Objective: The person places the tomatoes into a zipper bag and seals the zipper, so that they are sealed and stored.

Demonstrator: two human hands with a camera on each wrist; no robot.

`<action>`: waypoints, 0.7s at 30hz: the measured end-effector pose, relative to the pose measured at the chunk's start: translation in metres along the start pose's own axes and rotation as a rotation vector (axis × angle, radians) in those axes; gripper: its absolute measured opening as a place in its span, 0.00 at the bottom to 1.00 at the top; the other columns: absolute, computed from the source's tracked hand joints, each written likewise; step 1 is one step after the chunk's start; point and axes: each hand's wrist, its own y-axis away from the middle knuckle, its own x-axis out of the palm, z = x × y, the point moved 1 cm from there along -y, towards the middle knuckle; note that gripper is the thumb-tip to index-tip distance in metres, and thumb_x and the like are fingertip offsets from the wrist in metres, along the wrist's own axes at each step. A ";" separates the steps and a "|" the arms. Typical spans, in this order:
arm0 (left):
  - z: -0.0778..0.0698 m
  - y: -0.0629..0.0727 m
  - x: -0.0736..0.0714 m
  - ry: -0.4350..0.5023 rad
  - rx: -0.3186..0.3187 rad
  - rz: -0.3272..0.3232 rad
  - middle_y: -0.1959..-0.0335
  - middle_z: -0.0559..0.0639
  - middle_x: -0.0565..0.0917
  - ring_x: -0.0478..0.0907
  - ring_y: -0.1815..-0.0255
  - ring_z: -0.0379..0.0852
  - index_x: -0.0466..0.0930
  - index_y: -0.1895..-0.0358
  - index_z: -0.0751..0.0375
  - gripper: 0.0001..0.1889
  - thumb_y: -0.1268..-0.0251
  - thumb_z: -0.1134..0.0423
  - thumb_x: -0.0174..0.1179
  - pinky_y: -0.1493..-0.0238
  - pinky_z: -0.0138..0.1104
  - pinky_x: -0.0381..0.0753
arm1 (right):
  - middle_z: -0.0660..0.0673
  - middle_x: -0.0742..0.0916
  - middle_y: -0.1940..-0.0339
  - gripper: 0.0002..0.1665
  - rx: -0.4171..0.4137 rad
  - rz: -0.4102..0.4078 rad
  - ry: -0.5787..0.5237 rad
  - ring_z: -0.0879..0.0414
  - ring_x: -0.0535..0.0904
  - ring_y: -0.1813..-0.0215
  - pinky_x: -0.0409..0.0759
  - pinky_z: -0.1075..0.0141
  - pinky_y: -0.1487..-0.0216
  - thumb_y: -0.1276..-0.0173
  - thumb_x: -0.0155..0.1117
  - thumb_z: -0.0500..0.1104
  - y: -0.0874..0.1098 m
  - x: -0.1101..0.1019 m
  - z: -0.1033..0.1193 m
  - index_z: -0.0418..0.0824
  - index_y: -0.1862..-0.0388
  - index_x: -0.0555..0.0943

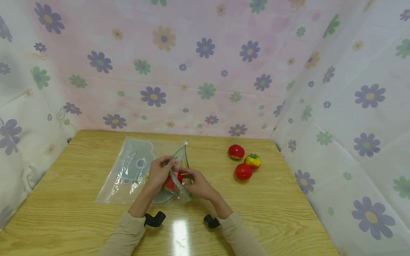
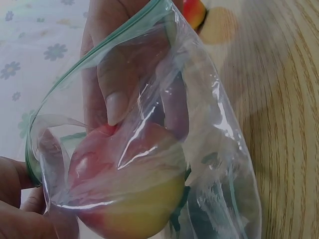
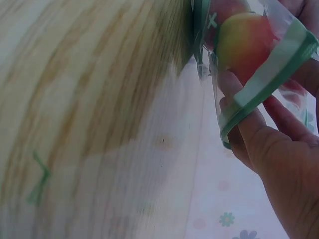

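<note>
A clear zip bag (image 1: 112,193) with a green-edged mouth and a pale blue printed figure lies on the table, its mouth lifted and spread. My left hand (image 1: 159,173) pinches one side of the mouth. Reaching in through the mouth, my right hand (image 1: 201,185) grips a red-and-yellow toy fruit (image 1: 171,182) between thumb and fingers. The left wrist view shows that fruit (image 2: 129,184) through the plastic with fingers above it. Behind it in the right wrist view, part of another reddish fruit (image 3: 227,10) appears inside the bag; my left hand hides some of this in the head view.
To the right on the wooden table (image 1: 282,213) sit a red fruit (image 1: 236,152), a yellow-red fruit with a green top (image 1: 253,161) and another red fruit (image 1: 243,172). Flower-printed cloth (image 1: 179,81) stands behind and at the sides.
</note>
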 end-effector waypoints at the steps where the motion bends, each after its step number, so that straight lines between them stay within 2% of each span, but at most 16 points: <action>1: 0.000 0.000 0.000 0.005 -0.001 0.002 0.64 0.50 0.88 0.84 0.69 0.36 0.80 0.45 0.74 0.13 0.23 0.67 0.57 0.66 0.26 0.85 | 0.39 0.78 0.29 0.35 -0.001 0.009 0.002 0.40 0.78 0.33 0.80 0.53 0.35 0.32 0.65 0.27 0.001 -0.001 0.000 0.36 0.27 0.71; 6: 0.000 0.000 0.000 0.056 -0.001 0.024 0.67 0.49 0.87 0.84 0.72 0.37 0.78 0.45 0.76 0.13 0.23 0.69 0.56 0.67 0.28 0.86 | 0.38 0.79 0.30 0.31 -0.006 -0.009 0.003 0.38 0.78 0.34 0.79 0.47 0.34 0.30 0.64 0.30 0.004 -0.004 0.001 0.36 0.29 0.74; 13: 0.002 0.001 -0.001 0.064 -0.004 0.019 0.66 0.47 0.87 0.84 0.70 0.37 0.78 0.44 0.76 0.13 0.23 0.69 0.56 0.66 0.29 0.86 | 0.33 0.83 0.38 0.23 -0.053 -0.164 -0.001 0.37 0.81 0.39 0.78 0.43 0.35 0.31 0.67 0.29 0.011 -0.012 0.003 0.31 0.37 0.79; 18: 0.003 0.001 0.000 0.070 -0.008 0.016 0.67 0.47 0.86 0.84 0.71 0.38 0.78 0.45 0.76 0.13 0.23 0.69 0.56 0.68 0.30 0.87 | 0.32 0.84 0.42 0.20 -0.024 -0.265 -0.074 0.36 0.82 0.41 0.86 0.57 0.44 0.32 0.67 0.28 0.014 -0.020 0.001 0.29 0.41 0.81; 21: 0.003 0.001 -0.001 0.067 -0.007 0.013 0.68 0.47 0.86 0.84 0.71 0.38 0.78 0.46 0.76 0.12 0.23 0.69 0.56 0.68 0.30 0.87 | 0.32 0.85 0.43 0.17 0.006 -0.324 -0.099 0.38 0.82 0.42 0.86 0.66 0.49 0.32 0.67 0.29 0.015 -0.025 -0.002 0.31 0.44 0.83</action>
